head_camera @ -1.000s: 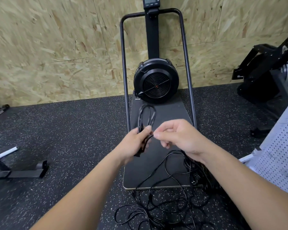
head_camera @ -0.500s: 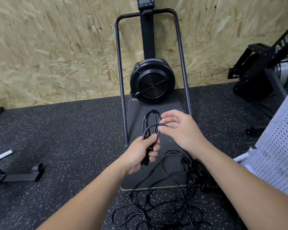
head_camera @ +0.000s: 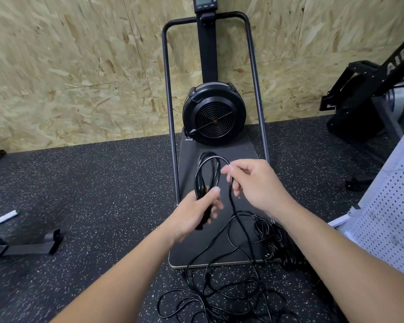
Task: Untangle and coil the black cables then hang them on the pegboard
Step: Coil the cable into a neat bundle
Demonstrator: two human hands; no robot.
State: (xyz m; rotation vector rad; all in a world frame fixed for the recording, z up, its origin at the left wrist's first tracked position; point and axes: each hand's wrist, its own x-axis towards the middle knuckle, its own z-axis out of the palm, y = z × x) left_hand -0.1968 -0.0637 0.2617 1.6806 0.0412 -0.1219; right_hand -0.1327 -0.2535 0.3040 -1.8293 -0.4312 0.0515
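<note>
**Both hands on a half-wound cable**

The left hand (head_camera: pixel 197 212) reaches forward, thumb up, fingers curled round the gathered loops of the coil (head_camera: pixel 208 173), which stand upright above its fist. The right hand (head_camera: pixel 258 183), just right of it and a little higher, pinches the cable (head_camera: pixel 231 199) between thumb and fingers; the strand arcs left into the coil and drops to the tangle (head_camera: pixel 224 297) on the near floor (head_camera: pixel 91 194). The pegboard (head_camera: pixel 392 210) leans at far right.
</note>
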